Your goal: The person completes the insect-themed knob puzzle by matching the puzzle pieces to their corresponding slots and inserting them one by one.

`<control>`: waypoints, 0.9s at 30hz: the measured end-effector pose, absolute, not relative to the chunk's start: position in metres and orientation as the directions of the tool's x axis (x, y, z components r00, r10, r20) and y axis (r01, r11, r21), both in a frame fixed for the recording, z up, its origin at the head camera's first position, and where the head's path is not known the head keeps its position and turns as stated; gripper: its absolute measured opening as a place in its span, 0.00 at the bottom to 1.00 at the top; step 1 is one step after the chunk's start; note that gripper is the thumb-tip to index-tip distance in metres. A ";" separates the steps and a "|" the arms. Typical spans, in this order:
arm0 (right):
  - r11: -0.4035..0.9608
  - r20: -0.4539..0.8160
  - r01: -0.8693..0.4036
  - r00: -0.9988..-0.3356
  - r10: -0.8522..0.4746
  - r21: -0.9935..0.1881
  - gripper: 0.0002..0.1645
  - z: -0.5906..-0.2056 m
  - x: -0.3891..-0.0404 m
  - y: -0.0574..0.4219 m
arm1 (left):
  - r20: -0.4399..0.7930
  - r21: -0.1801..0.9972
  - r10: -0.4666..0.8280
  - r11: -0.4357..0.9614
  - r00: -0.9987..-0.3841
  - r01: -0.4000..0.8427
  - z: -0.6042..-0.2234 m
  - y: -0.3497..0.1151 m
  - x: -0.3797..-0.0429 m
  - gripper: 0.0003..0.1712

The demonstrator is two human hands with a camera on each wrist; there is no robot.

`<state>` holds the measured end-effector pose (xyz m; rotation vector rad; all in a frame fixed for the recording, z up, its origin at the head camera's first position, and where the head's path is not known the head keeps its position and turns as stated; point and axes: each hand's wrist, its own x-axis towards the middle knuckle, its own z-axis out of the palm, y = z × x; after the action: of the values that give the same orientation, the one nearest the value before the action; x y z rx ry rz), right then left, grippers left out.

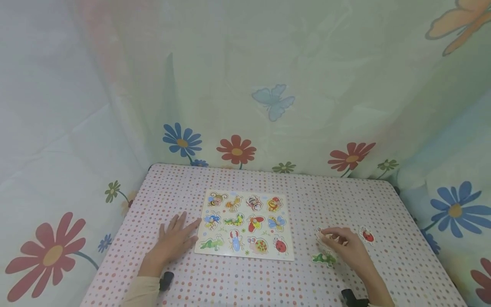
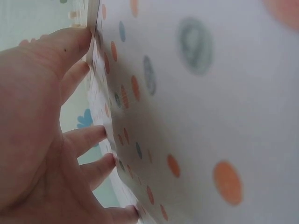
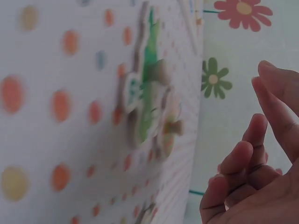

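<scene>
Fingers spread, a left hand (image 1: 171,241) touches the insect puzzle board (image 1: 245,232) at its left edge while the right hand (image 1: 347,246), loosely curled and empty, hovers near the grasshopper piece (image 1: 321,258) right of the board.

Cream insect board (image 1: 245,233) flat; knobbed green grasshopper piece (image 1: 324,258), red ladybug piece (image 1: 368,236), third piece (image 3: 166,138) right of board

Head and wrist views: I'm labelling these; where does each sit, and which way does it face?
Head: on the head, facing forward and down at table and puzzle board; left hand, right hand and forearms show.
Left wrist: on that wrist, facing along left fingers over the table; only that hand shows.
Right wrist: mounted likewise, facing right fingers and green piece; only that hand shows.
Head and right wrist share the green piece.
</scene>
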<state>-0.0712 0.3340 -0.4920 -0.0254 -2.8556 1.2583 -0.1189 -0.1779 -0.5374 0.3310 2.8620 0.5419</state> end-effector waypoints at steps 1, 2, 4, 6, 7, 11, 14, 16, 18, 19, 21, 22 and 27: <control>0.675 -0.015 0.032 -0.999 0.030 -0.737 0.19 -0.493 -0.069 0.336 | -0.164 0.381 0.255 0.907 -0.953 0.177 -0.537 -0.178 -0.119 0.33; 0.677 -0.045 0.060 -0.998 0.040 -0.733 0.20 -0.494 -0.067 0.338 | -0.166 0.384 0.254 0.907 -0.953 0.174 -0.537 -0.178 -0.119 0.33; 0.683 -0.103 0.119 -0.993 0.064 -0.721 0.22 -0.496 -0.063 0.341 | -0.170 0.382 0.254 0.908 -0.952 0.174 -0.537 -0.178 -0.119 0.33; 0.687 -0.152 0.162 -0.985 0.076 -0.708 0.24 -0.500 -0.060 0.345 | -0.173 0.384 0.254 0.907 -0.952 0.173 -0.536 -0.178 -0.119 0.33; 0.686 -0.174 0.180 -0.982 0.078 -0.705 0.24 -0.502 -0.059 0.346 | -0.173 0.384 0.254 0.907 -0.952 0.173 -0.536 -0.178 -0.119 0.33; 0.699 -0.204 0.196 -0.976 0.072 -0.687 0.21 -0.508 -0.056 0.346 | -0.165 0.381 0.252 0.908 -0.954 0.174 -0.536 -0.178 -0.119 0.33; 0.722 -0.215 0.199 -0.974 0.071 -0.663 0.17 -0.512 -0.057 0.344 | -0.166 0.380 0.250 0.909 -0.954 0.172 -0.537 -0.178 -0.118 0.33; 0.733 -0.220 0.200 -0.973 0.070 -0.650 0.15 -0.514 -0.058 0.344 | -0.173 0.381 0.251 0.909 -0.953 0.170 -0.537 -0.179 -0.118 0.33; 0.735 -0.228 0.199 -0.972 0.063 -0.648 0.13 -0.515 -0.059 0.344 | -0.176 0.381 0.251 0.909 -0.952 0.170 -0.537 -0.179 -0.117 0.33; 0.732 -0.228 0.193 -0.972 0.053 -0.653 0.13 -0.516 -0.059 0.345 | -0.173 0.381 0.251 0.909 -0.952 0.170 -0.537 -0.179 -0.117 0.33; 0.735 -0.224 0.188 -0.973 0.050 -0.652 0.12 -0.515 -0.059 0.345 | -0.168 0.380 0.251 0.909 -0.953 0.172 -0.537 -0.179 -0.117 0.33; 0.734 -0.224 0.187 -0.973 0.049 -0.653 0.12 -0.515 -0.059 0.346 | -0.165 0.380 0.251 0.909 -0.954 0.174 -0.536 -0.179 -0.118 0.32; 0.715 -0.249 0.195 -0.968 0.030 -0.671 0.14 -0.514 -0.056 0.346 | -0.159 0.372 0.252 0.911 -0.954 0.179 -0.537 -0.178 -0.119 0.33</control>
<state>-0.0564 0.3458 -0.5145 -0.2069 -3.1111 1.2599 -0.1193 -0.1784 -0.5368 0.3273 2.8692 0.5308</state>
